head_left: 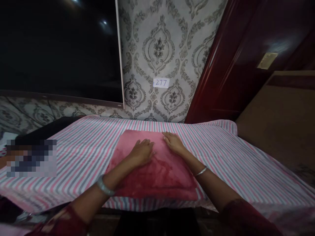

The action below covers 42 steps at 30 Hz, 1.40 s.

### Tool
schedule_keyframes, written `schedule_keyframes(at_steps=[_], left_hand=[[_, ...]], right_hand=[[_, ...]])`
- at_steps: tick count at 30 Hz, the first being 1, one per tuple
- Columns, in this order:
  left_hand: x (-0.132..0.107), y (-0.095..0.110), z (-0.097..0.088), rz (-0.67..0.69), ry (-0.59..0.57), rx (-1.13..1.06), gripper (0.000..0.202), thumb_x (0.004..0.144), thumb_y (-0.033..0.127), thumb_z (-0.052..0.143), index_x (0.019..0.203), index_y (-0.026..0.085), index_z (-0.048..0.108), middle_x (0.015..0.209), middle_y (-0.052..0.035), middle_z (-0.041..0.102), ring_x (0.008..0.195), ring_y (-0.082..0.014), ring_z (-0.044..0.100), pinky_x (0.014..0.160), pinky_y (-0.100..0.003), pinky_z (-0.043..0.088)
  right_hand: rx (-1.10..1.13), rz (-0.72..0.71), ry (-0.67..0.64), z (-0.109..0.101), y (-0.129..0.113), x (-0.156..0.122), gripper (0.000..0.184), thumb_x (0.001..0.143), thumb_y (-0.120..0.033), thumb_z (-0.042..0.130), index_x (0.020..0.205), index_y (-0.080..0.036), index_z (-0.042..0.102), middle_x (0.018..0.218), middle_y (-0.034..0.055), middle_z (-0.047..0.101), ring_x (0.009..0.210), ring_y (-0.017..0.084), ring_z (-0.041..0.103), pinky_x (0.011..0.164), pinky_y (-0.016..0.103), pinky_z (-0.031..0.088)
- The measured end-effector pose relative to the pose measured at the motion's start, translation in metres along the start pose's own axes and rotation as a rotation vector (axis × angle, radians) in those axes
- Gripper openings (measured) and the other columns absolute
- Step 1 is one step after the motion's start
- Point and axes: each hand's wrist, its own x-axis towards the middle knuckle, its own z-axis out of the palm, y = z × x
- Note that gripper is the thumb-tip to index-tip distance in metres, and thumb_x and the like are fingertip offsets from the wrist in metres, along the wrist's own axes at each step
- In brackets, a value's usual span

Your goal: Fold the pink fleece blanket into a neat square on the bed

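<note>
A folded pink-red cloth (157,180) lies flat in front of me on a striped cloth (81,154) that covers the table. Its far part is light pink and its near part a deeper red, with some creases across the middle. My left hand (143,152) rests palm down on the middle of the folded cloth, fingers stretched out. Near the far right edge of the same cloth, my right hand (174,142) lies flat with its fingers extended. Neither hand grips anything. A pale bangle (104,186) circles my left wrist, and a thin silver bangle (201,170) my right.
A large dark television screen (59,49) stands behind the table at left. A paper label reading 277 (161,82) is on the patterned wall. A dark red door (226,65) and a brown panel (283,127) are at right. Another person's blurred arm (5,161) shows at far left.
</note>
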Motion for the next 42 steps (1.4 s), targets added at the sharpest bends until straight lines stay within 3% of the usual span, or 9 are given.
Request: schedule_keyframes(at_steps=[4,9,12,20,26,31,34,38,42], left_hand=[[0.035,0.017,0.027,0.208,0.032,-0.017,0.059,0.099,0.044,0.042,0.145,0.008,0.045,0.149,-0.0192,0.051,0.141,-0.0334,0.042,0.117,-0.06,0.028],[0.025,0.01,0.082,0.33,0.112,-0.027,0.061,0.096,0.048,0.05,0.151,0.024,0.041,0.159,-0.0159,0.037,0.149,-0.035,0.028,0.117,-0.065,0.024],[0.022,0.003,0.094,0.361,0.177,-0.027,0.06,0.096,0.047,0.052,0.152,0.036,0.038,0.163,-0.0122,0.03,0.15,-0.0355,0.025,0.116,-0.066,0.023],[0.023,0.007,0.087,0.359,0.146,-0.005,0.06,0.095,0.043,0.054,0.153,0.036,0.037,0.163,-0.0107,0.031,0.151,-0.0358,0.022,0.117,-0.065,0.022],[0.024,0.009,0.084,0.336,0.069,-0.006,0.058,0.095,0.044,0.053,0.151,0.036,0.04,0.163,-0.0125,0.03,0.151,-0.038,0.021,0.115,-0.066,0.022],[0.026,0.01,0.081,0.327,0.065,0.003,0.055,0.096,0.046,0.051,0.149,0.034,0.045,0.162,-0.0129,0.033,0.15,-0.0384,0.024,0.116,-0.067,0.02],[0.029,0.01,0.081,0.327,0.053,-0.006,0.054,0.097,0.049,0.048,0.149,0.034,0.046,0.16,-0.0126,0.036,0.149,-0.0373,0.026,0.117,-0.066,0.018],[0.032,0.013,0.071,0.324,0.015,-0.069,0.057,0.099,0.051,0.043,0.151,0.028,0.043,0.161,-0.0144,0.035,0.151,-0.0351,0.025,0.119,-0.062,0.017],[0.017,0.008,0.044,0.194,-0.036,-0.063,0.059,0.101,0.047,0.038,0.153,0.019,0.038,0.159,-0.0181,0.038,0.149,-0.0321,0.03,0.12,-0.06,0.019]], right_hand=[[-0.043,-0.012,-0.103,0.006,0.009,0.009,0.052,0.103,-0.031,0.03,0.153,-0.024,0.042,0.161,0.0055,0.036,0.151,0.025,0.027,0.122,0.051,0.018],[-0.01,-0.149,-0.192,0.021,0.036,0.01,0.053,0.103,-0.041,0.03,0.156,-0.032,0.034,0.165,0.0003,0.026,0.153,0.026,0.02,0.121,0.055,0.017],[0.022,-0.164,-0.209,0.021,0.057,0.022,0.057,0.101,-0.055,0.033,0.155,-0.038,0.034,0.165,-0.0012,0.026,0.153,0.028,0.02,0.121,0.056,0.016],[0.099,0.064,-0.295,0.03,0.097,0.061,0.055,0.104,-0.052,0.025,0.154,-0.034,0.039,0.166,-0.0016,0.022,0.155,0.029,0.009,0.123,0.057,0.006],[0.084,0.081,-0.266,0.032,0.095,0.059,0.057,0.103,-0.054,0.026,0.155,-0.032,0.037,0.166,-0.0004,0.023,0.154,0.026,0.012,0.124,0.052,0.01],[0.074,0.153,-0.249,0.007,0.085,0.048,0.064,0.101,-0.06,0.028,0.157,-0.03,0.032,0.167,0.0057,0.018,0.153,0.033,0.014,0.12,0.061,0.014],[0.075,0.151,-0.151,-0.01,0.072,0.03,0.066,0.102,-0.061,0.023,0.16,-0.03,0.022,0.168,0.0058,0.014,0.154,0.033,0.012,0.12,0.061,0.015],[0.089,0.009,0.005,-0.018,0.04,-0.02,0.071,0.101,-0.063,0.016,0.16,-0.024,0.025,0.165,0.007,0.026,0.153,0.028,0.018,0.123,0.047,0.019],[0.026,0.018,-0.029,-0.012,0.01,-0.077,0.071,0.099,-0.067,0.023,0.16,-0.029,0.026,0.167,0.0062,0.022,0.153,0.035,0.013,0.121,0.056,0.019]])
